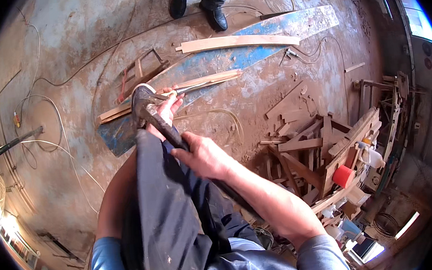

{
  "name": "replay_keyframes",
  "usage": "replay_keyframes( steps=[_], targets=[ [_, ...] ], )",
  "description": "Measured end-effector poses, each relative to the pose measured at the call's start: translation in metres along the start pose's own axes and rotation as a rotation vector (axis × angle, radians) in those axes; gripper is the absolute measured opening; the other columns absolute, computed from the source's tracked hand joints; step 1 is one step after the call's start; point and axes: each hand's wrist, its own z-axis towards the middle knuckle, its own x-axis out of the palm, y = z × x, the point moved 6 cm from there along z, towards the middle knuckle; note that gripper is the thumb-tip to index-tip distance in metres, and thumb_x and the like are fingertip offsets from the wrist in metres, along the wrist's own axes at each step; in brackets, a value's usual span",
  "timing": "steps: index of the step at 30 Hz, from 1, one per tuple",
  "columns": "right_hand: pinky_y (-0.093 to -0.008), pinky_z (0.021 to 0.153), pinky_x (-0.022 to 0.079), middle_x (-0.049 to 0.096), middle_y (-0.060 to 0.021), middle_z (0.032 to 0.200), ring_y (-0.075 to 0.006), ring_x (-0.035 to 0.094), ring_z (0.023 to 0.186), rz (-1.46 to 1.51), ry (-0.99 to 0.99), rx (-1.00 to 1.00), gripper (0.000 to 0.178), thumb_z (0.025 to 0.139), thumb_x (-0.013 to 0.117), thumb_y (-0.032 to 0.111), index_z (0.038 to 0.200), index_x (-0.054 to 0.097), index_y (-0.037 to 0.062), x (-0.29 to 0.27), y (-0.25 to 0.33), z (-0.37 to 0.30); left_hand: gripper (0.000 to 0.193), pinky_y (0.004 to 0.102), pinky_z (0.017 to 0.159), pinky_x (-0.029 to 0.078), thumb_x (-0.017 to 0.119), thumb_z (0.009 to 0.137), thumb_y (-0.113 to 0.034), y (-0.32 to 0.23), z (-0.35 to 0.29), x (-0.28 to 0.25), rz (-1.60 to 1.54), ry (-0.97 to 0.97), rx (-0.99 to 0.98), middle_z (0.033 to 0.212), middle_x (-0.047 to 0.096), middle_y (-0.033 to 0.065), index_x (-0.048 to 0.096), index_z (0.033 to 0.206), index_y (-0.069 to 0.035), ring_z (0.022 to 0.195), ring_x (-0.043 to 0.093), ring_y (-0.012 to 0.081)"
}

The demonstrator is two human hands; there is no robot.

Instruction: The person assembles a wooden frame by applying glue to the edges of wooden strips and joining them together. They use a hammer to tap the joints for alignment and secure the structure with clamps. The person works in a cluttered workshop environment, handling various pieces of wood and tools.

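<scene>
My right hand [205,154] is closed around the dark handle [161,124] of a long-handled striking tool. Its head, near my left foot, blends with the dark shoe [143,92], so its kind is unclear. My left hand [166,110] is beyond my knee, partly hidden by the handle. Its fingers close at the near end of a thin, metal, rod-like piece [196,86] that points right along the wood. Beneath lie long, narrow wooden strips [116,113] on a worn blue board [116,138], with my foot over them.
A pale, slightly curved wooden piece [238,41] lies across the blue board farther off. Another person's shoes [214,19] stand beyond it. A small wooden frame [143,67], hoses [58,118] and a heap of wood offcuts [304,145] with a red container [343,176] surround me.
</scene>
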Motion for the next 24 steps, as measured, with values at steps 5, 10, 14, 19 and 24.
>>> replay_keyframes(
  steps=[5,10,14,19,24],
  targets=[
    [-0.0252,0.046,0.044,0.053,-0.0003,0.067,-0.008,0.053,0.052,0.268,0.187,-0.023,0.026,0.097,0.059,0.03,0.099,0.052,0.0045,0.009,-0.011,-0.033,0.015,0.031,0.094,0.052,0.061,0.092,-0.005,-0.005,-0.002,0.013,0.167,0.069,0.104,0.126,0.06,0.0132,0.059,0.107,-0.006,0.107,0.062,0.0213],
    [-0.0279,0.049,0.045,0.055,-0.0033,0.065,-0.0085,0.053,0.054,0.446,0.082,0.051,0.034,0.094,0.064,0.029,0.112,0.053,0.002,-0.02,-0.028,-0.081,0.011,0.0342,0.096,0.045,0.065,0.089,-0.007,-0.007,-0.001,0.061,0.574,0.335,0.191,0.118,0.063,0.009,0.062,0.099,-0.005,0.11,0.056,0.0195],
    [-0.0229,0.049,0.045,0.059,-0.0018,0.073,-0.0079,0.055,0.054,0.656,-0.091,0.082,0.02,0.095,0.06,0.013,0.111,0.052,0.0029,-0.053,-0.062,-0.131,0.014,0.0305,0.091,0.049,0.065,0.091,-0.011,-0.021,-0.002,0.071,0.404,0.141,0.042,0.124,0.061,0.0098,0.063,0.102,-0.004,0.105,0.06,0.0191],
    [-0.0225,0.05,0.044,0.055,-0.0017,0.07,-0.008,0.052,0.052,0.779,-0.348,0.162,0.017,0.095,0.058,0.008,0.11,0.052,0.0021,-0.079,-0.126,-0.174,0.013,0.0291,0.086,0.053,0.064,0.092,-0.01,-0.032,-0.001,0.1,0.746,0.213,0.143,0.123,0.062,0.013,0.063,0.103,-0.003,0.1,0.064,0.0181],
    [-0.027,0.041,0.048,0.057,-0.0073,0.069,-0.0145,0.055,0.046,0.879,-0.434,0.167,0.009,0.098,0.053,0.014,0.098,0.046,0.0071,-0.072,-0.177,-0.196,0.017,0.0234,0.076,0.053,0.064,0.092,-0.009,-0.038,-0.004,0.101,0.38,-0.058,0.005,0.117,0.066,0.0107,0.064,0.107,-0.001,0.088,0.067,0.0159]
  ],
)
